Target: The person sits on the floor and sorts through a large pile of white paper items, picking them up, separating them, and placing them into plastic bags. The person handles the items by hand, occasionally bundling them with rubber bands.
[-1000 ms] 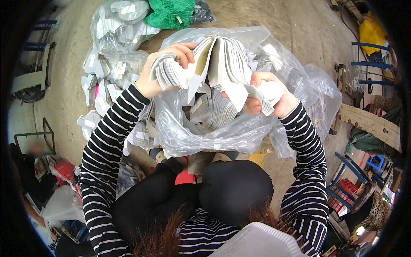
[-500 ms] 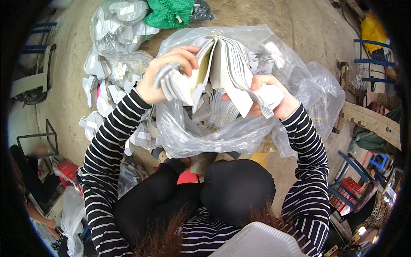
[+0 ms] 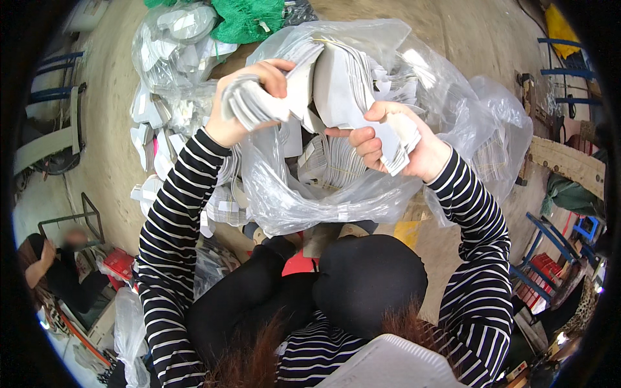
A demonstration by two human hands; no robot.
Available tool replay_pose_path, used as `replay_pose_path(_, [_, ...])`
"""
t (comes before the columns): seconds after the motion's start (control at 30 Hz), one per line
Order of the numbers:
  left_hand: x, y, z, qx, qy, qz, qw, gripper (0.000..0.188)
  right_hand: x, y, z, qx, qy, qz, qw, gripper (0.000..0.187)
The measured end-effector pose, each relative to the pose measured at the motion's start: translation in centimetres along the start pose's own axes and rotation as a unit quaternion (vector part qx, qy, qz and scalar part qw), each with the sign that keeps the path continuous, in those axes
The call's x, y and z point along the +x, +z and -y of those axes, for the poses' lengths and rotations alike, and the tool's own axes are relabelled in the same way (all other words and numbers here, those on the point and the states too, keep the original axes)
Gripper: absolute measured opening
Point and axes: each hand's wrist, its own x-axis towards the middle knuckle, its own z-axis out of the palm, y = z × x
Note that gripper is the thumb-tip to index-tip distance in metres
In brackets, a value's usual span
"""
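My left hand (image 3: 259,72) is closed round a bent stack of white, insole-shaped cut sheets (image 3: 253,107), its layers fanned at the lower edge. A second fanned stack of the same sheets (image 3: 341,90) is gripped by my right hand (image 3: 424,147), thumb on top and fingers beneath. The two stacks meet at the top, where a thin yellowish band (image 3: 323,41) shows, so they may be one bundle. Both hands are over an open clear plastic bag (image 3: 284,204), which holds more banded bundles of the sheets (image 3: 339,161).
Left of the bag lie loose stacks (image 3: 152,110) and a filled clear bag (image 3: 171,39) beside green netting (image 3: 249,19). Blue-barred racks (image 3: 569,72) and a wooden beam (image 3: 566,165) stand at right. Another person (image 3: 71,265) sits at far left near a red crate (image 3: 119,264).
My hands have tilted the stacks, and the right-hand stack has turned and folded inward over the fingers. The whole view has shifted slightly. Both hands keep their hold.
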Motion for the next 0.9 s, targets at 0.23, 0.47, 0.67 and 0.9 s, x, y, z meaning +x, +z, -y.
replay_pose_path(0.23, [-0.2,-0.8,0.6,-0.158,-0.124,-0.042,0.979,0.042,0.2,1.6,0.5,0.027,0.005,-0.028,0.999,0.066])
replay_pose_path(0.47, [-0.2,-0.7,1.1,-0.182,-0.138,-0.058,0.972,0.044,0.8,1.9,0.1,0.013,-0.018,-0.025,0.999,0.059])
replay_pose_path(0.67, [0.6,2.1,-1.7,0.014,-0.051,0.059,0.997,0.044,1.3,0.8,-0.3,-0.123,-0.032,-0.036,0.991,0.058])
replay_pose_path(0.9, [-2.4,8.4,-5.1,0.083,0.010,0.170,0.982,0.079,-0.2,-7.6,-4.3,-0.266,-0.185,-0.047,0.945,0.063])
